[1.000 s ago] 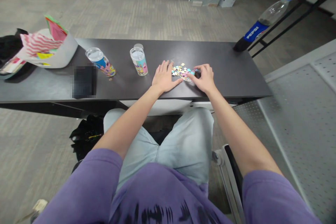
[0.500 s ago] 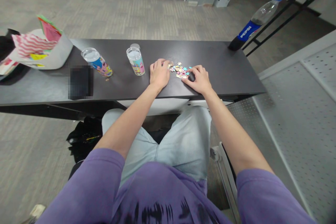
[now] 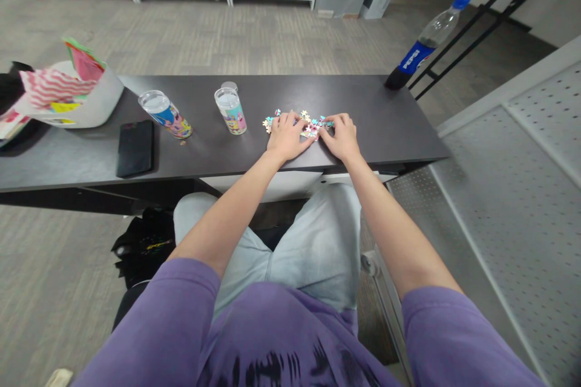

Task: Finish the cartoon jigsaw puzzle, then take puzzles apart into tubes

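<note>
Small colourful jigsaw puzzle pieces lie in a loose pile on the dark tabletop. Over the left part of the pile rests my left hand, palm down, its fingers spread and its thumb out toward the middle. A few pieces show beyond its fingertips on the left. My right hand lies at the pile's right edge, fingers bent and apart from the thumb, touching pieces. Left of the pile stands a clear printed canister with a round lid behind it.
Further left are a second printed canister, a black phone and a white basket holding striped packaging. A Pepsi bottle stands at the table's far right corner. A perforated metal panel is to the right.
My left hand has gone from the pile's left side onto the pieces, its fingers spreading. Some pieces now lie further left. My right hand stays at the right edge, and the view has shifted slightly.
</note>
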A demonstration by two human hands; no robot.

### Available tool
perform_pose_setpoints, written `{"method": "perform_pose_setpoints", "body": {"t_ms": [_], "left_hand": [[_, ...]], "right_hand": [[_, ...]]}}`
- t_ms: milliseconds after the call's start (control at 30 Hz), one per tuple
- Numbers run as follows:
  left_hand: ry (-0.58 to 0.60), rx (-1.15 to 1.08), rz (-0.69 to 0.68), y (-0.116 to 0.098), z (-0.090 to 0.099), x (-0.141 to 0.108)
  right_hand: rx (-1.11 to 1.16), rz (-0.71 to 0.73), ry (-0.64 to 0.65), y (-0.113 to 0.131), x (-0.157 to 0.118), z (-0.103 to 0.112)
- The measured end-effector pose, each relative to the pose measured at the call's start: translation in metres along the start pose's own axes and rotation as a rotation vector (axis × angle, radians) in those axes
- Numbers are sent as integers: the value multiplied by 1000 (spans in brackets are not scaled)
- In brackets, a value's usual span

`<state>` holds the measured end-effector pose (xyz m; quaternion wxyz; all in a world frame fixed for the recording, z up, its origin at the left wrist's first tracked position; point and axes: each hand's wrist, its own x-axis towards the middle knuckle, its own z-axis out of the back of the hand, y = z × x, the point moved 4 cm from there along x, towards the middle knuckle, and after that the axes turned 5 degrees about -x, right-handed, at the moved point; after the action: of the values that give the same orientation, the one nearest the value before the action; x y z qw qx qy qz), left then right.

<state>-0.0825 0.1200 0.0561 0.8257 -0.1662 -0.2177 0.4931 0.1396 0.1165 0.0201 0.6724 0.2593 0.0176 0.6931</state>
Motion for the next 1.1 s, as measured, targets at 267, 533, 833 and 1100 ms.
{"method": "perform_pose_setpoints", "body": {"t_ms": [267,533,833,1100], "left_hand": [[-65,14,88,2,-2,-1],[-10,29,29,1,2,0],[96,55,116,0,1,13],[217,36,174,1,9,24]], "right_hand": [[-40,-11,-35,2,-7,1],[-49,-2,-34,2,-7,-1],[-72,-4,7,1,-5,0],[-78,-6,62,7,-7,4]]}}
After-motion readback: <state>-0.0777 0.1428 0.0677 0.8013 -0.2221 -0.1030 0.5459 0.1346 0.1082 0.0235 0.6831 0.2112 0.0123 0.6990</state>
